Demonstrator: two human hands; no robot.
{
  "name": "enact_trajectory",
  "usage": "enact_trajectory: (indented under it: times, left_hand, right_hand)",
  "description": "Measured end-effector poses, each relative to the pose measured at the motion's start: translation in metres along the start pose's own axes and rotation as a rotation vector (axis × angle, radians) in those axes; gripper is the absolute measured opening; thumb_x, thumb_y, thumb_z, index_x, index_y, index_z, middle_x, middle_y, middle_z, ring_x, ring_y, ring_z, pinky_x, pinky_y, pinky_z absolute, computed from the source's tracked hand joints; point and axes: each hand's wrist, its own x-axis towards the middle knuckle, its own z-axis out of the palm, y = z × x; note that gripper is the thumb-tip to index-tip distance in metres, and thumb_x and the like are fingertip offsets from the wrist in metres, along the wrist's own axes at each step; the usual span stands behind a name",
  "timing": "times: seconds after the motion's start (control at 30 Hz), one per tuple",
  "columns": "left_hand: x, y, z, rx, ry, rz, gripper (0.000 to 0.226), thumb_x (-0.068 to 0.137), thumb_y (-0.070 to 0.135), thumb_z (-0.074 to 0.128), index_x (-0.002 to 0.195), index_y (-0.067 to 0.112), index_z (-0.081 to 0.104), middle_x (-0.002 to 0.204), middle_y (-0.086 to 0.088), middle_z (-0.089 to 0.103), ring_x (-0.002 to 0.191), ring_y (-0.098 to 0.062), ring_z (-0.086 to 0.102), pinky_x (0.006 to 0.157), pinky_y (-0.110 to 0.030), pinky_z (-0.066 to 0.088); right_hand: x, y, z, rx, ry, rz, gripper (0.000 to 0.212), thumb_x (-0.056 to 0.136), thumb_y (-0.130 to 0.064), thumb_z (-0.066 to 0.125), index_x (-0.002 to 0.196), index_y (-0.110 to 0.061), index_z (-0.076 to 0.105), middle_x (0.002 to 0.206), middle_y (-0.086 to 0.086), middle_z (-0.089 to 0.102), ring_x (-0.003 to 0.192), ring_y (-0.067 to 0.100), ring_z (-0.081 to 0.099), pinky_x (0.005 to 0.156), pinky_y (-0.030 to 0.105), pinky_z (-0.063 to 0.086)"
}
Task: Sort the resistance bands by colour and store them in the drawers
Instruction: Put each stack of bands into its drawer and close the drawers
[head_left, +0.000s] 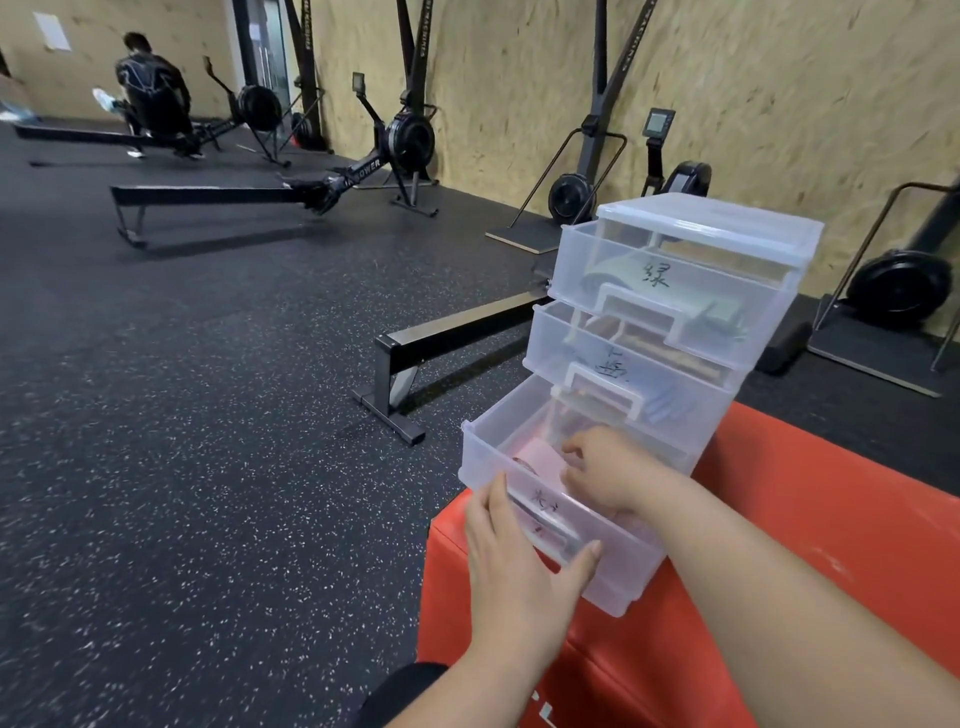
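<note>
A pale pink resistance band (537, 451) lies in the pulled-out bottom drawer (483, 462) of a translucent plastic three-drawer cabinet (711, 218), which stands on a red padded box (831, 493). The right hand (605, 470) reaches inside, its fingers' hold impossible to make out. The left hand (519, 566) rests straight-fingered on the drawer front. Pink storing looks under way; next, withdraw and push shut.
</note>
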Motion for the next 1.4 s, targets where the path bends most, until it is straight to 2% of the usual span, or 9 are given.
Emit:
enact_trajectory:
  times: [0.07, 0.13, 0.23, 0.33, 0.53, 0.7, 0.93, 1.13, 1.4]
  left_hand:
    - [0.003, 0.003, 0.004, 0.015, 0.004, 0.0, 0.121, 0.073, 0.073, 0.076, 0.164, 0.027, 0.013, 0.158, 0.008, 0.016, 0.152, -0.019, 0.025, 0.125, -0.042, 0.031]
    - [0.008, 0.006, 0.008, 0.031, 0.004, 0.004, 0.12, 0.072, 0.073, 0.076, 0.164, 0.026, 0.015, 0.157, 0.005, 0.019, 0.151, -0.02, 0.026, 0.125, -0.041, 0.03]
    - [0.022, 0.012, 0.014, 0.072, -0.006, 0.017, 0.118, 0.072, 0.073, 0.076, 0.163, 0.022, 0.019, 0.151, 0.002, 0.025, 0.147, -0.024, 0.032, 0.123, -0.041, 0.032]
    - [0.04, 0.02, 0.022, 0.151, -0.028, 0.021, 0.12, 0.072, 0.076, 0.076, 0.161, 0.017, 0.022, 0.15, -0.004, 0.031, 0.146, -0.027, 0.034, 0.122, -0.041, 0.032]
    - [0.073, 0.038, 0.037, 0.202, -0.115, -0.001, 0.117, 0.073, 0.072, 0.08, 0.157, 0.013, 0.024, 0.146, -0.007, 0.033, 0.137, -0.031, 0.043, 0.111, -0.04, 0.041]
    - [0.087, 0.043, 0.048, 0.207, -0.167, 0.022, 0.109, 0.076, 0.067, 0.081, 0.152, 0.012, 0.025, 0.144, -0.008, 0.029, 0.137, -0.034, 0.043, 0.11, -0.039, 0.041]
    - [0.087, 0.042, 0.044, 0.16, -0.279, 0.049, 0.127, 0.073, 0.08, 0.074, 0.165, 0.016, 0.015, 0.159, -0.008, 0.024, 0.147, -0.027, 0.041, 0.114, -0.037, 0.04]
    - [0.025, 0.044, 0.06, 0.152, -0.193, 0.289, 0.083, 0.085, 0.054, 0.078, 0.154, 0.028, 0.038, 0.14, 0.002, 0.044, 0.135, -0.019, 0.044, 0.113, -0.037, 0.042]
    - [-0.058, 0.063, 0.111, 0.174, -0.485, 0.6, 0.052, 0.09, 0.047, 0.07, 0.137, 0.027, 0.059, 0.129, 0.008, 0.054, 0.122, -0.016, 0.055, 0.108, -0.036, 0.046]
  right_hand:
    - [-0.004, -0.002, -0.006, -0.044, 0.045, -0.04, 0.036, 0.1, -0.033, 0.058, 0.133, -0.023, 0.066, 0.135, 0.007, 0.067, 0.121, 0.03, 0.063, 0.103, 0.037, 0.052]
    - [-0.014, 0.002, -0.015, -0.027, 0.085, -0.072, 0.02, 0.1, -0.026, 0.055, 0.11, -0.025, 0.072, 0.118, 0.006, 0.073, 0.107, 0.03, 0.066, 0.092, 0.034, 0.053]
    - [-0.032, 0.014, -0.032, 0.147, 0.262, -0.076, 0.026, 0.099, -0.021, 0.059, 0.117, -0.027, 0.076, 0.109, -0.006, 0.075, 0.101, 0.016, 0.069, 0.093, 0.031, 0.054]
    - [-0.052, 0.027, -0.042, 0.327, 0.493, -0.071, 0.022, 0.096, -0.02, 0.064, 0.109, -0.032, 0.077, 0.094, -0.015, 0.074, 0.086, 0.005, 0.068, 0.084, 0.025, 0.054]
    - [-0.07, 0.049, -0.034, 0.331, 0.751, -0.086, 0.025, 0.092, -0.016, 0.066, 0.113, -0.025, 0.076, 0.095, -0.008, 0.074, 0.077, 0.007, 0.064, 0.08, 0.028, 0.054]
    - [-0.062, 0.062, -0.033, 0.386, 0.735, -0.1, 0.027, 0.092, -0.014, 0.066, 0.116, -0.022, 0.074, 0.093, -0.009, 0.067, 0.08, 0.009, 0.065, 0.084, 0.035, 0.057]
    - [-0.088, 0.084, -0.02, 0.427, 0.753, -0.169, 0.025, 0.089, -0.011, 0.07, 0.109, -0.023, 0.077, 0.098, -0.01, 0.072, 0.087, 0.004, 0.067, 0.087, 0.022, 0.053]
    - [-0.144, 0.139, 0.028, 0.432, 0.685, -0.077, 0.025, 0.087, -0.01, 0.073, 0.103, -0.029, 0.077, 0.091, -0.016, 0.068, 0.082, 0.002, 0.066, 0.08, 0.022, 0.052]
    - [-0.228, 0.224, 0.089, 0.428, 0.559, 0.221, 0.028, 0.086, -0.011, 0.074, 0.105, -0.031, 0.078, 0.095, -0.013, 0.073, 0.082, 0.002, 0.068, 0.083, 0.024, 0.05]
